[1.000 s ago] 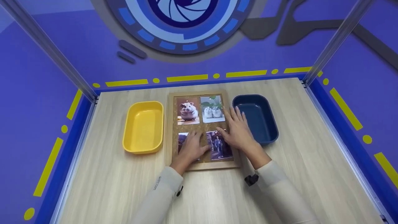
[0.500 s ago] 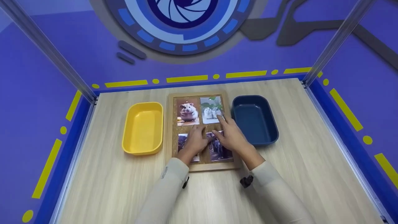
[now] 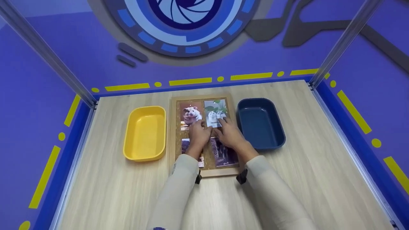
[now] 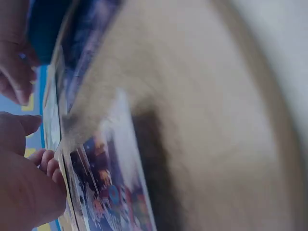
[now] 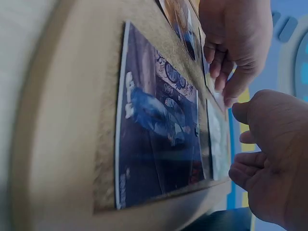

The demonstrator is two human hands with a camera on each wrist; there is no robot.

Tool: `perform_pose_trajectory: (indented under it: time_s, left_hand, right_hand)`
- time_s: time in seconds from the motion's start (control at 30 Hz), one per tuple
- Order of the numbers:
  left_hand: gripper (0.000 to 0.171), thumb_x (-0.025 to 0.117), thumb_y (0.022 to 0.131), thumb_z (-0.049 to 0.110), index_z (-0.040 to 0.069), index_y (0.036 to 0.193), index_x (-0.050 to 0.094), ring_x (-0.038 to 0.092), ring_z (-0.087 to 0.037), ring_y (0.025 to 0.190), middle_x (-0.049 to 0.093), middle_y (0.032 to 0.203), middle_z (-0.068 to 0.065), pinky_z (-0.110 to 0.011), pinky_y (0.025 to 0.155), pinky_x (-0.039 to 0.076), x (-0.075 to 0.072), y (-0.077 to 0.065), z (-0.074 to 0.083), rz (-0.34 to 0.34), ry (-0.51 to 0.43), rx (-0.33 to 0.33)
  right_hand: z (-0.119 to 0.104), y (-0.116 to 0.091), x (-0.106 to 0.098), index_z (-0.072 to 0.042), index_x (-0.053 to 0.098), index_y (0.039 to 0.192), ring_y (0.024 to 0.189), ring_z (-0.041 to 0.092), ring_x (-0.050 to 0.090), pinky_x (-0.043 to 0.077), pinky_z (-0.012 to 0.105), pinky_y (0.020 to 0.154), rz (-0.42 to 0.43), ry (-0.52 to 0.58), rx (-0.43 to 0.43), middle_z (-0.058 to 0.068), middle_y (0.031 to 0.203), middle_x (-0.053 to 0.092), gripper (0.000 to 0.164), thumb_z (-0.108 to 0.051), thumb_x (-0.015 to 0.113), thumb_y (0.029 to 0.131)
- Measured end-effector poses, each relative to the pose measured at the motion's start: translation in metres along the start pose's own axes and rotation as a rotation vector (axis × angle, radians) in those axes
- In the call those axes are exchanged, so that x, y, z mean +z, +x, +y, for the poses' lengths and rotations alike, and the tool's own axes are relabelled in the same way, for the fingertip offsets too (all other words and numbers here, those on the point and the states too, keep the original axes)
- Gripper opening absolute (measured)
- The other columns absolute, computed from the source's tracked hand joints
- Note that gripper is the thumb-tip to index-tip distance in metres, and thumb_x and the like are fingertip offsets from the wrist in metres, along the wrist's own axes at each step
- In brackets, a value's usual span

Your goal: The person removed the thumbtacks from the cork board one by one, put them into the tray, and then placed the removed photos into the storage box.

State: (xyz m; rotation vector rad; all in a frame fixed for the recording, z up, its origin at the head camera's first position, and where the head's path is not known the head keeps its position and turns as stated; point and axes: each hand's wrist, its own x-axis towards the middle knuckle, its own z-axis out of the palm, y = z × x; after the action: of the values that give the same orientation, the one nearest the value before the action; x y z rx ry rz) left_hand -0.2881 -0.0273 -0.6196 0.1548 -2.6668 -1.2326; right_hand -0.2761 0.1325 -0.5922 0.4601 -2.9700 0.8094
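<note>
A wood-framed cork board lies on the table with photos in two rows. The upper left photo shows a hamster. Two white hamsters and leaves fill the upper right photo. At lower right a dark photo shows a standing person; the lower left photo is partly covered by the left arm. My left hand is at the hamster photo's bottom edge, fingers bent, thumb apart from them. My right hand has loosely bent fingertips over the two-hamster photo's lower edge. Nothing shows held in either.
A yellow tray stands left of the board, a dark blue tray right of it. The pale wooden table is bounded by blue-purple walls and metal posts.
My left hand has moved up from the lower left photo to the hamster photo's lower edge. My right hand has shifted left, off the frame's right side, and its fingers have bent.
</note>
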Motion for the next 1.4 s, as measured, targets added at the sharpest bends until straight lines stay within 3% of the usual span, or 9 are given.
perform_pose_trajectory:
  time_s: [0.2, 0.43, 0.57, 0.7, 0.87, 1.03, 1.23, 1.4]
  left_hand:
    - [0.032, 0.082, 0.086, 0.022, 0.002, 0.11, 0.079, 0.071, -0.037, 0.111, 0.077, 0.108, -0.015, -0.05, 0.102, 0.055, 0.019, 0.024, -0.009, -0.036, -0.023, -0.063]
    - [0.023, 0.078, 0.089, 0.03, 0.01, 0.1, 0.081, 0.073, -0.033, 0.098, 0.077, 0.091, -0.008, -0.051, 0.091, 0.057, 0.035, 0.043, -0.015, -0.085, 0.033, -0.114]
    - [0.035, 0.077, 0.091, 0.035, 0.015, 0.119, 0.079, 0.07, -0.035, 0.121, 0.08, 0.115, -0.01, -0.057, 0.106, 0.048, 0.032, 0.047, -0.007, -0.135, 0.038, -0.177]
    - [0.051, 0.079, 0.091, 0.031, 0.015, 0.139, 0.071, 0.057, -0.038, 0.142, 0.071, 0.143, -0.011, -0.061, 0.12, 0.035, 0.027, 0.047, 0.004, -0.166, -0.011, -0.264]
    - [0.052, 0.084, 0.087, 0.028, 0.012, 0.136, 0.072, 0.055, -0.038, 0.143, 0.072, 0.142, -0.011, -0.061, 0.124, 0.03, 0.024, 0.047, 0.009, -0.157, -0.094, -0.333]
    - [0.04, 0.083, 0.086, 0.028, 0.01, 0.121, 0.079, 0.06, -0.036, 0.135, 0.077, 0.128, -0.012, -0.061, 0.12, 0.032, 0.028, 0.049, 0.006, -0.164, -0.086, -0.349]
    - [0.057, 0.076, 0.089, 0.028, 0.007, 0.14, 0.063, 0.053, -0.04, 0.142, 0.067, 0.144, -0.016, -0.062, 0.12, 0.032, 0.02, 0.042, 0.014, -0.157, -0.076, -0.325]
    - [0.062, 0.082, 0.085, 0.025, 0.014, 0.144, 0.063, 0.05, -0.04, 0.141, 0.061, 0.144, -0.021, -0.058, 0.115, 0.038, 0.015, 0.029, 0.022, -0.161, 0.062, -0.218]
  right_hand:
    - [0.001, 0.024, 0.006, 0.005, 0.057, 0.147, 0.135, 0.047, 0.06, 0.048, 0.06, 0.117, -0.025, 0.089, 0.106, 0.031, 0.144, 0.059, 0.051, -0.022, 0.064, 0.104]
    - [0.001, 0.052, 0.007, 0.008, 0.056, 0.147, 0.137, 0.043, 0.06, 0.047, 0.053, 0.12, -0.018, 0.302, 0.275, 0.031, 0.144, 0.061, 0.048, -0.015, 0.061, 0.105]
    - [0.005, 0.067, 0.013, 0.006, 0.056, 0.147, 0.139, 0.039, 0.059, 0.047, 0.05, 0.122, 0.003, 0.379, 0.341, 0.028, 0.145, 0.06, 0.046, -0.012, 0.061, 0.105]
    - [0.01, 0.078, 0.019, 0.007, 0.054, 0.148, 0.142, 0.039, 0.057, 0.045, 0.049, 0.124, 0.024, 0.47, 0.357, 0.028, 0.146, 0.059, 0.048, -0.009, 0.062, 0.104]
    - [0.017, 0.085, 0.023, 0.008, 0.05, 0.152, 0.146, 0.039, 0.054, 0.042, 0.05, 0.127, 0.035, 0.523, 0.347, 0.029, 0.15, 0.058, 0.053, -0.007, 0.061, 0.102]
    - [0.019, 0.088, 0.024, 0.006, 0.05, 0.152, 0.143, 0.039, 0.055, 0.043, 0.05, 0.126, 0.037, 0.54, 0.356, 0.027, 0.148, 0.058, 0.052, -0.005, 0.06, 0.102]
    - [0.018, 0.094, 0.023, 0.006, 0.049, 0.154, 0.144, 0.038, 0.055, 0.042, 0.049, 0.127, 0.021, 0.528, 0.353, 0.026, 0.148, 0.059, 0.053, -0.005, 0.059, 0.103]
    - [0.018, 0.1, 0.017, 0.003, 0.055, 0.149, 0.138, 0.039, 0.06, 0.047, 0.05, 0.122, 0.021, 0.452, 0.33, 0.026, 0.143, 0.063, 0.046, -0.007, 0.058, 0.105]
